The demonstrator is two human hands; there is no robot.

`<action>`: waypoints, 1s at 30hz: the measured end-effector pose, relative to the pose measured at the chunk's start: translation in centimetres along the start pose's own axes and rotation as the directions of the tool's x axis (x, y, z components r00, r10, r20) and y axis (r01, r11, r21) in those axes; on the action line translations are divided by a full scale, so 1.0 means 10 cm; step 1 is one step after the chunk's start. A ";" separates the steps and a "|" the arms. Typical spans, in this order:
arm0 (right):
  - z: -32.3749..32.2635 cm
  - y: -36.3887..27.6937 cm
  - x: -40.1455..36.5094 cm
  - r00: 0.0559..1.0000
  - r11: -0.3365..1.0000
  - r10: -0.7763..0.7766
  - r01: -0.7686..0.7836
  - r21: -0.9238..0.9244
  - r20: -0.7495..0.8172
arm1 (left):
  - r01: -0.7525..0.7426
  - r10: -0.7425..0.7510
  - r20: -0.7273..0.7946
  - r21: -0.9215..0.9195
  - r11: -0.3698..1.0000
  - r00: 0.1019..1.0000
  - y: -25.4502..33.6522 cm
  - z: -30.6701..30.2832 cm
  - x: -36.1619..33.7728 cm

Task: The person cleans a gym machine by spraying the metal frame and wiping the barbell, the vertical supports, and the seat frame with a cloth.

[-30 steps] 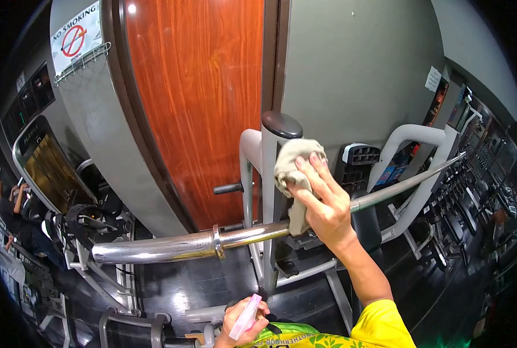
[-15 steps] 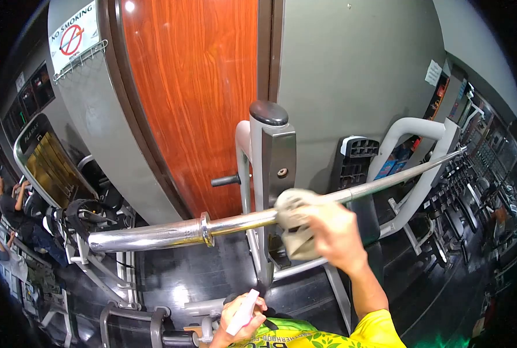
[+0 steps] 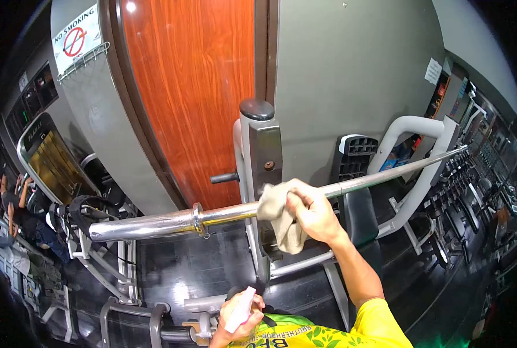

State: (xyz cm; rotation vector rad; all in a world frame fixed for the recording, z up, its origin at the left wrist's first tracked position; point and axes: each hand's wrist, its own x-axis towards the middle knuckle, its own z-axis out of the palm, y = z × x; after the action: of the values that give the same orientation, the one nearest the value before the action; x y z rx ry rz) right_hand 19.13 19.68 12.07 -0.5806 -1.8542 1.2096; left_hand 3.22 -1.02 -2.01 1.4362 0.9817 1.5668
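A long metal barbell point(image 3: 148, 226) runs across the view, its thick sleeve and collar at the left. My right hand point(image 3: 313, 211) is closed on a beige cloth point(image 3: 290, 232), which lies over the bar just right of the collar and hangs below it. Low in the view, close to my body, my left hand point(image 3: 241, 313) is wrapped round a small white bottle point(image 3: 242, 307). The bottle's lower part is hidden by my fingers.
A grey rack post point(image 3: 264, 156) stands behind the bar, with a peg point(image 3: 223, 178) on its left. Behind are a wooden door point(image 3: 194, 98) and a black bench pad point(image 3: 360, 217). Dumbbell racks point(image 3: 461, 191) stand right; people point(image 3: 26, 209) are at far left.
My right hand and the cloth have shifted slightly left along the bar. The view has moved a little. My left hand keeps hold of the bottle.
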 end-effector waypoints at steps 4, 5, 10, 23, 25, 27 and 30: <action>0.28 0.01 0.13 0.890 0.697 -0.430 0.434 -0.571 0.152 | 0.072 -0.081 -0.086 -0.095 0.993 0.993 -0.01 0.01 -0.10; 0.37 0.04 0.13 0.852 0.579 -0.448 0.506 -0.640 0.269 | 0.077 -0.086 -0.096 -0.093 0.993 0.992 0.00 0.01 -0.13; 0.48 -0.02 -0.02 0.871 0.398 -0.401 0.446 -0.802 0.286 | 0.072 -0.072 -0.063 -0.012 0.997 0.995 0.05 -0.01 -0.20; 0.31 0.36 -0.02 0.831 0.660 -0.523 0.534 -0.529 0.188 | 0.090 -0.096 -0.085 -0.074 0.993 0.992 0.17 -0.26 -0.20; 0.36 0.43 -0.03 0.854 0.791 -0.518 0.454 -0.410 -0.053 | 0.158 -0.160 -0.045 -0.052 0.986 0.986 0.20 -0.24 -0.16; 0.45 0.40 -0.07 0.895 0.943 -0.324 0.281 -0.176 -0.305 | 0.119 -0.119 0.002 -0.038 0.992 0.993 0.14 -0.21 -0.06; 0.57 0.48 -0.01 0.775 0.938 -0.348 0.285 -0.199 -0.528 | 0.030 -0.035 0.123 0.043 0.999 0.992 0.11 -0.20 0.02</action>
State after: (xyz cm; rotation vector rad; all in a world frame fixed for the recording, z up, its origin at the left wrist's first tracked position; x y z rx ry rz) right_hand 14.15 18.67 6.55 -0.5753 -1.4376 0.6216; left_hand 1.14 -1.35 -1.01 1.5194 0.9639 1.4241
